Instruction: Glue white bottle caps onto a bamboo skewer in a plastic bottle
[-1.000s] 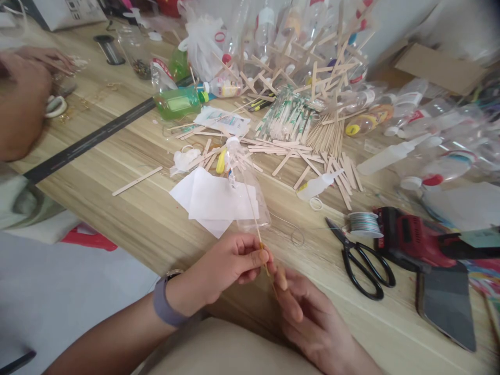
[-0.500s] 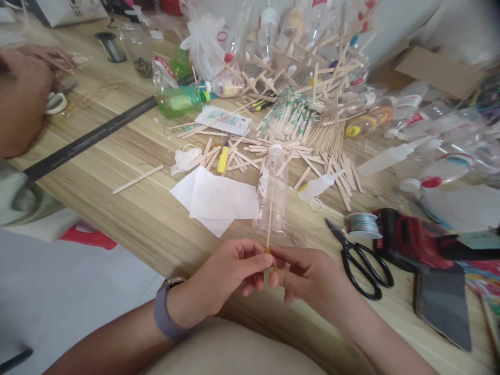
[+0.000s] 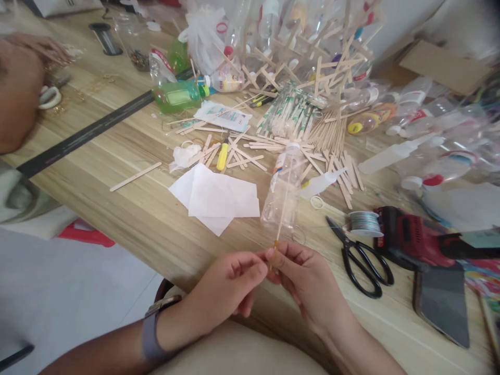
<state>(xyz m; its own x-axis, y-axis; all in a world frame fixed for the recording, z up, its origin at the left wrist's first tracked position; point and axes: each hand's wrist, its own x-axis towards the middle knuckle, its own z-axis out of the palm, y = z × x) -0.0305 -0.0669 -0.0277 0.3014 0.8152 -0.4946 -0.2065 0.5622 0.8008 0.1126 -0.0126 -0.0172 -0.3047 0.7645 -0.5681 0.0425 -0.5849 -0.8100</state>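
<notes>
My right hand (image 3: 310,278) is closed, its thumb and fingers pinching a thin wooden stick (image 3: 284,211) near the lower end. An amber rubber band (image 3: 276,244) is around that end of the stick. My left hand (image 3: 236,284) is closed too, thumb against fingers, its fingertips touching those of the right hand where the band runs down. The very end of the stick is hidden by fingers. Behind the stick, a clear plastic bottle (image 3: 279,203) with a white cap lies on the table. Sheets of white paper (image 3: 222,195) lie to its left.
Black scissors (image 3: 361,260), a thread spool (image 3: 364,224), a red power tool (image 3: 410,237) and a phone (image 3: 441,302) lie at right. Craft sticks (image 3: 242,156), a yellow-handled screwdriver (image 3: 222,156) and many bottles fill the back. Another person's hand (image 3: 37,49) is at far left.
The stick has tilted to the right at its top. My right hand has turned, its thumb now over the stick; my left fingertips have drawn slightly left, off the stick's front.
</notes>
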